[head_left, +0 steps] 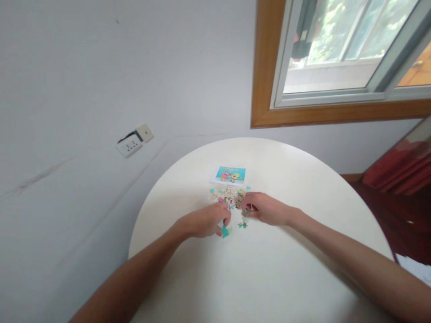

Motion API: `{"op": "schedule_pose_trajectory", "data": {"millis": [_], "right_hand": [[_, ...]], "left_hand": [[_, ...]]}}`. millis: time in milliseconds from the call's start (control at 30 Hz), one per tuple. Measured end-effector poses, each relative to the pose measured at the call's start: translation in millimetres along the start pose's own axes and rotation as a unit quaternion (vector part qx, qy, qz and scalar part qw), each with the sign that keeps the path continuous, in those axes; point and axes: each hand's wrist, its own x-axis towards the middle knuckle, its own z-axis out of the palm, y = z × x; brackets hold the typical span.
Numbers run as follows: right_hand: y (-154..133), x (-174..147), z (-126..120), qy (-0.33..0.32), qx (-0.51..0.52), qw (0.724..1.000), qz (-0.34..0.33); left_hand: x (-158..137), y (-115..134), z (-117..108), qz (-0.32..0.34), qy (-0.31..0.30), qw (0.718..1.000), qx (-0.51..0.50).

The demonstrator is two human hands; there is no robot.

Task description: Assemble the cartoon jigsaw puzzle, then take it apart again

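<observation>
My left hand is closed at the fingertips on a teal jigsaw puzzle piece, low over the white table. My right hand is curled beside the pile, its thumb and fingers pinching a pale green puzzle piece, partly hidden by the fingers. Between and beyond the hands lies a heap of loose puzzle pieces, many of them beige and some coloured. A small green and orange piece rests on the table just below the right hand. Behind the heap is a picture card with cartoon figures on teal.
The round white table stands close to a pale wall with a power socket. A wood-framed window is at the upper right. Red fabric hangs at the right, past the table's edge.
</observation>
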Motion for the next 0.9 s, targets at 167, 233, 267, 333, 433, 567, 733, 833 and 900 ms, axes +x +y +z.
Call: {"op": "schedule_pose_trajectory", "data": {"millis": [167, 233, 267, 333, 433, 567, 733, 833, 900], "right_hand": [[4, -4, 3, -0.048, -0.038, 0.998, -0.011], [4, -4, 8, -0.056, -0.047, 0.997, -0.014], [4, -3, 10, -0.053, -0.047, 0.997, -0.018], [5, -2, 11, -0.047, -0.042, 0.997, -0.032], [7, 0, 8, -0.018, -0.018, 0.999, -0.045], [11, 4, 3, 0.098, 0.017, 0.995, 0.024], [7, 5, 4, 0.201, -0.005, 0.976, 0.088], [-2, 3, 8, 0.198, -0.014, 0.975, 0.095], [-9, 1, 11, 0.184, -0.016, 0.979, 0.087]], "left_hand": [[4, 1, 3, -0.006, -0.002, 1.0, -0.015], [4, 2, 4, -0.016, 0.008, 0.999, -0.033], [4, 2, 5, -0.018, 0.012, 0.999, -0.041], [3, 1, 5, -0.016, 0.013, 0.999, -0.046], [2, -1, 6, -0.009, 0.01, 0.999, -0.031], [0, 0, 3, 0.002, 0.008, 1.0, -0.017], [-2, 4, -1, 0.024, 0.0, 1.0, -0.011], [-2, 5, -1, 0.047, -0.003, 0.999, -0.017], [-1, 3, -2, 0.056, -0.007, 0.998, -0.022]]}}
